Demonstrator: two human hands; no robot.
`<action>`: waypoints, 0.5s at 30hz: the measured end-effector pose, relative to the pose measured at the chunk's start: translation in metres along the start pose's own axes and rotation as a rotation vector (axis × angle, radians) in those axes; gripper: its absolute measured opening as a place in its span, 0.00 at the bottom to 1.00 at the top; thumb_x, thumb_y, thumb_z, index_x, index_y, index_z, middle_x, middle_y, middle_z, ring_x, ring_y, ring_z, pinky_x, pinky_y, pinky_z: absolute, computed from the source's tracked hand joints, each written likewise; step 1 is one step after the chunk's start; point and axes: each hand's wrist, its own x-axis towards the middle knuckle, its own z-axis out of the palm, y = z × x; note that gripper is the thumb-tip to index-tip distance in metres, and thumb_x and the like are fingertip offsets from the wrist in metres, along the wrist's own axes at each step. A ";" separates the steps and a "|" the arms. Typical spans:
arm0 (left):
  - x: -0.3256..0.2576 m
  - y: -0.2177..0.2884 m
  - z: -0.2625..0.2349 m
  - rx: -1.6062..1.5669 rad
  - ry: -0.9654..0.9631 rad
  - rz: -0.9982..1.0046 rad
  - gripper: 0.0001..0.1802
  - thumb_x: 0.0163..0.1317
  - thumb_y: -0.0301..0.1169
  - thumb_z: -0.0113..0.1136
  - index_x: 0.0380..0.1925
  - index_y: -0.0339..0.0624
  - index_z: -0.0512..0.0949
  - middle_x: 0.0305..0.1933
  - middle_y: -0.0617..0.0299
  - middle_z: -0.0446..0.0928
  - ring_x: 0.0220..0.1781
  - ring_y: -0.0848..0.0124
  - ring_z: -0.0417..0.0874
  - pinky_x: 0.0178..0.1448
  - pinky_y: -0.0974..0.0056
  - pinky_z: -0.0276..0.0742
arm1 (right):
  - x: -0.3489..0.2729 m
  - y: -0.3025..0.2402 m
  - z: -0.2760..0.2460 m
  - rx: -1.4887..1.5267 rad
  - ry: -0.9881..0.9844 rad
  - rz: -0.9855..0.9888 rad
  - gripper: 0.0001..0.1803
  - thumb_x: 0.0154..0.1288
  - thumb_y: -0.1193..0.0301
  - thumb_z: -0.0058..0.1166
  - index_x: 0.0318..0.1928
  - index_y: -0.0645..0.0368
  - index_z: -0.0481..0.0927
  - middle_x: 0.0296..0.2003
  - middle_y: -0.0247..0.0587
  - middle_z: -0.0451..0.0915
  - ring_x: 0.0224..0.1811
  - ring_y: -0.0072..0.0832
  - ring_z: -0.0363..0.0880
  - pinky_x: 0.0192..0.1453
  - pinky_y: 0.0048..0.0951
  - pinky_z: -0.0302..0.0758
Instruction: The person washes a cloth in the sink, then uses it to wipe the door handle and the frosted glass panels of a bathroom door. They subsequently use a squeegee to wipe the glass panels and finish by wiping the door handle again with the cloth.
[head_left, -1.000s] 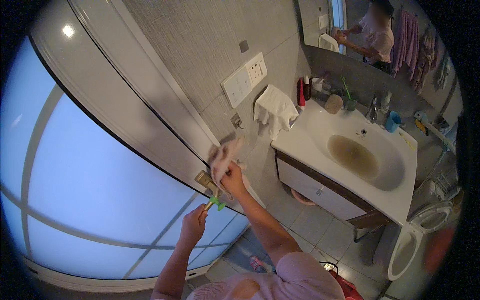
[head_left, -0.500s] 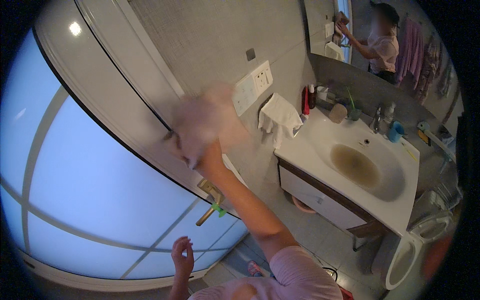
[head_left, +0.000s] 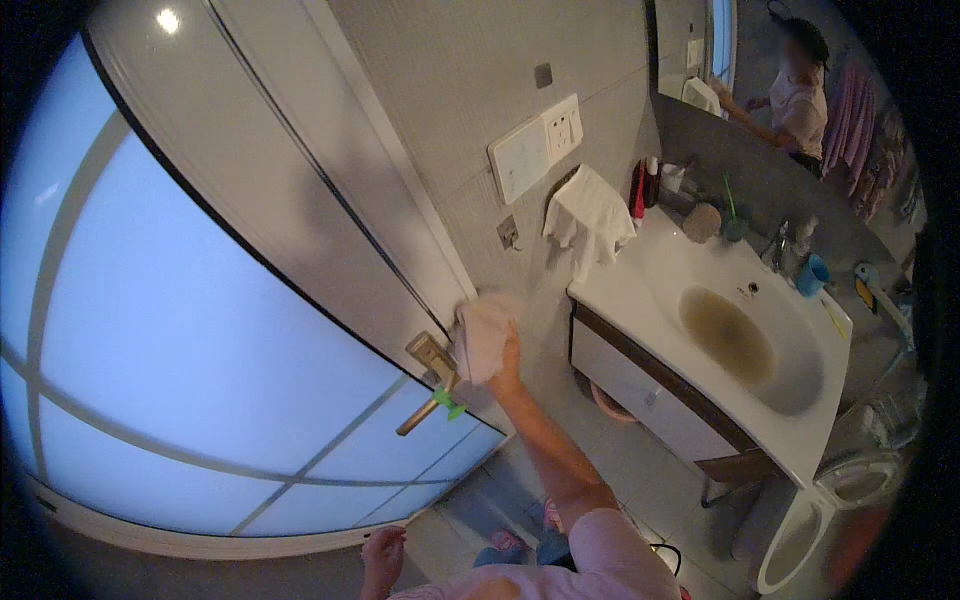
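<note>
Left hand (head_left: 383, 562) held low, fingers part-curled; whether anything is gripped cannot be told. Folded pale pink cloth (head_left: 482, 338) clasped in right hand (head_left: 508, 368), fingers partly hidden, held at edge of white door frame (head_left: 400, 200), just beside brass-coloured metal lever handle (head_left: 418, 418). Open grey tiled floor (head_left: 620, 468) seen before white-fronted washbasin cabinet (head_left: 625, 375).

Room shows between the bare right hand (head_left: 508, 366) and the front left corner of the white ceramic washbasin (head_left: 640, 278); leftward, a brass lever handle (head_left: 419, 417) juts out.
</note>
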 end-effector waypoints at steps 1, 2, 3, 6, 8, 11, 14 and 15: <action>-0.002 0.011 0.000 -0.035 -0.019 -0.050 0.06 0.53 0.20 0.50 0.32 0.35 0.74 0.32 0.58 0.76 0.36 0.71 0.77 0.42 0.67 0.73 | 0.011 -0.002 0.003 -0.163 -0.003 -0.089 0.20 0.55 0.71 0.41 0.49 0.62 0.68 0.50 0.51 0.66 0.55 0.40 0.61 0.62 0.33 0.53; -0.005 0.013 0.000 -0.016 -0.037 -0.073 0.06 0.54 0.20 0.50 0.32 0.35 0.74 0.32 0.58 0.76 0.36 0.72 0.77 0.42 0.67 0.72 | 0.024 -0.003 0.004 -0.326 -0.006 -0.178 0.20 0.55 0.71 0.43 0.50 0.61 0.68 0.50 0.50 0.67 0.54 0.38 0.62 0.62 0.33 0.54; -0.006 0.014 -0.003 0.006 -0.052 -0.094 0.06 0.54 0.21 0.50 0.32 0.34 0.74 0.33 0.58 0.76 0.35 0.72 0.77 0.42 0.67 0.72 | 0.039 -0.004 0.008 -0.485 -0.010 -0.269 0.20 0.55 0.70 0.44 0.50 0.60 0.68 0.49 0.49 0.68 0.53 0.37 0.64 0.61 0.32 0.55; -0.010 -0.010 0.001 0.014 -0.070 -0.099 0.06 0.55 0.22 0.49 0.32 0.34 0.74 0.32 0.58 0.76 0.35 0.72 0.77 0.42 0.67 0.72 | 0.068 -0.003 0.011 -0.987 -0.017 -0.543 0.21 0.54 0.69 0.47 0.50 0.59 0.69 0.46 0.46 0.71 0.50 0.34 0.68 0.59 0.31 0.57; -0.015 -0.034 0.001 0.008 -0.094 -0.105 0.06 0.55 0.22 0.49 0.32 0.34 0.74 0.32 0.58 0.76 0.34 0.72 0.77 0.42 0.67 0.72 | 0.059 0.004 0.014 -1.086 0.033 -0.603 0.21 0.54 0.69 0.48 0.50 0.58 0.69 0.46 0.45 0.72 0.49 0.34 0.69 0.58 0.31 0.59; -0.027 -0.075 0.012 -0.029 -0.105 -0.159 0.06 0.56 0.22 0.49 0.32 0.34 0.74 0.32 0.57 0.76 0.34 0.71 0.77 0.41 0.66 0.73 | 0.027 -0.001 0.030 -0.859 0.108 -0.469 0.20 0.53 0.67 0.49 0.47 0.58 0.70 0.45 0.46 0.72 0.49 0.35 0.68 0.56 0.33 0.60; -0.025 -0.125 0.030 -0.204 -0.067 -0.354 0.07 0.56 0.22 0.49 0.33 0.33 0.74 0.32 0.56 0.76 0.34 0.70 0.78 0.38 0.67 0.74 | 0.003 0.030 0.009 -0.496 0.177 -0.239 0.16 0.53 0.63 0.48 0.42 0.57 0.71 0.39 0.46 0.72 0.45 0.35 0.69 0.48 0.36 0.65; -0.021 -0.137 0.039 -0.212 -0.062 -0.293 0.06 0.56 0.23 0.49 0.33 0.33 0.74 0.32 0.56 0.76 0.33 0.71 0.78 0.38 0.67 0.74 | -0.004 0.057 -0.003 -0.280 0.246 -0.170 0.14 0.55 0.63 0.47 0.41 0.56 0.71 0.37 0.44 0.73 0.41 0.34 0.71 0.42 0.35 0.68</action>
